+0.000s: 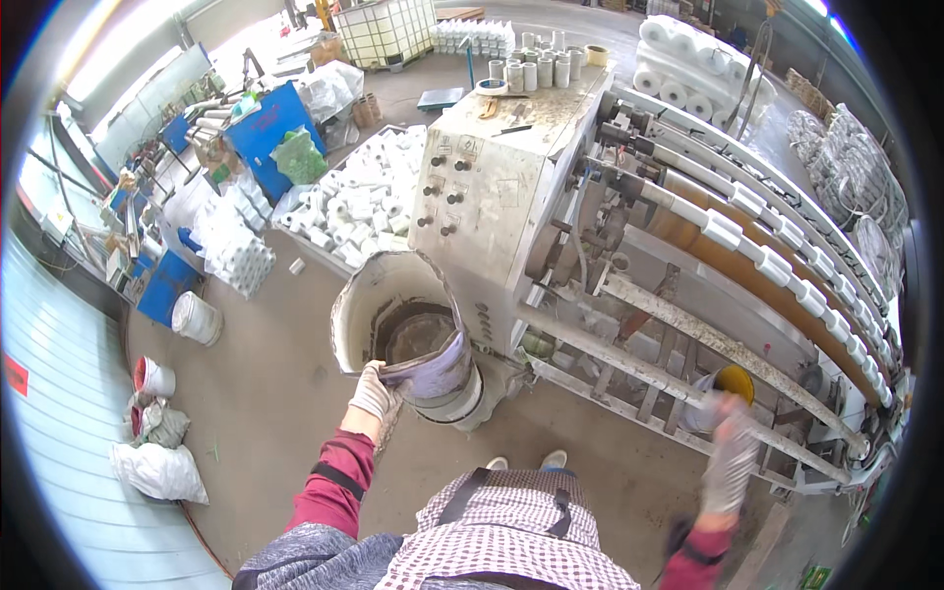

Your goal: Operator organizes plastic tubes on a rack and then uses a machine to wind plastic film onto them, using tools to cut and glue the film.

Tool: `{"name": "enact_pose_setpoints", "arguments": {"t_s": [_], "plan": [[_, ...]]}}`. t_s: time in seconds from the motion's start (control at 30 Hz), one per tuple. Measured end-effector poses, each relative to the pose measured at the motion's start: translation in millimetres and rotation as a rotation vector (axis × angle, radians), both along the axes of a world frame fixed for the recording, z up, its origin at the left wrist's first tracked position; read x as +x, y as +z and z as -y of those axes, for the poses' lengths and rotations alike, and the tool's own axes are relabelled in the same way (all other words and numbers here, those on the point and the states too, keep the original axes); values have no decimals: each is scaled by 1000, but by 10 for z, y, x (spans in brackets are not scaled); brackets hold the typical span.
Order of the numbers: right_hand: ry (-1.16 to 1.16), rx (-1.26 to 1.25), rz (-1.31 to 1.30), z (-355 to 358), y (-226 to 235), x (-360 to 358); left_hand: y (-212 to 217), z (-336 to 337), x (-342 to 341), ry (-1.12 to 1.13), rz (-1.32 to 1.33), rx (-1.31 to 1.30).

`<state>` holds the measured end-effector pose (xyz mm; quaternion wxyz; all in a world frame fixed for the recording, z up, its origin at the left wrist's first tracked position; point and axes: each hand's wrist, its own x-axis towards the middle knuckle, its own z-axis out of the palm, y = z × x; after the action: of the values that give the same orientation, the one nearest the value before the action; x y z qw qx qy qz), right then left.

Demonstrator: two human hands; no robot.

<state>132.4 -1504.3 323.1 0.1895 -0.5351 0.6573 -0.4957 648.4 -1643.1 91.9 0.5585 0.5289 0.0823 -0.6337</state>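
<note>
My left hand (375, 394), in a pale work glove, grips the near rim of a large, dirty white bucket (442, 373). The bucket has an uneven rim and a stained inside. It stands tilted toward me on a white round base, beside the machine's control box (492, 167). My right hand (730, 454), gloved too, is smeared by motion at the lower right, so its fingers cannot be read. It is nearest to a pail with a yellow inside (734, 384) and the machine's low front bar (629, 356); whether it touches either is unclear.
At right the machine carries rows of white rolls (770, 265) on long shafts. Cardboard tubes (546, 71) stand on its box. A bin of small white rolls (369, 197) sits behind the bucket. Sacks (162, 472) and a white pail (197, 318) stand along the left.
</note>
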Motion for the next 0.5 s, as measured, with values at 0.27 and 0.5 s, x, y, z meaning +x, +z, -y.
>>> {"name": "enact_pose_setpoints", "arguments": {"t_s": [0.27,0.5], "plan": [[979,-824,-109,786,2112,-18,-164,331,-447,152,-217,-21],[900,-806,-72,499,1634,-2679,-300,684,-876,119,-188,-219]]}}
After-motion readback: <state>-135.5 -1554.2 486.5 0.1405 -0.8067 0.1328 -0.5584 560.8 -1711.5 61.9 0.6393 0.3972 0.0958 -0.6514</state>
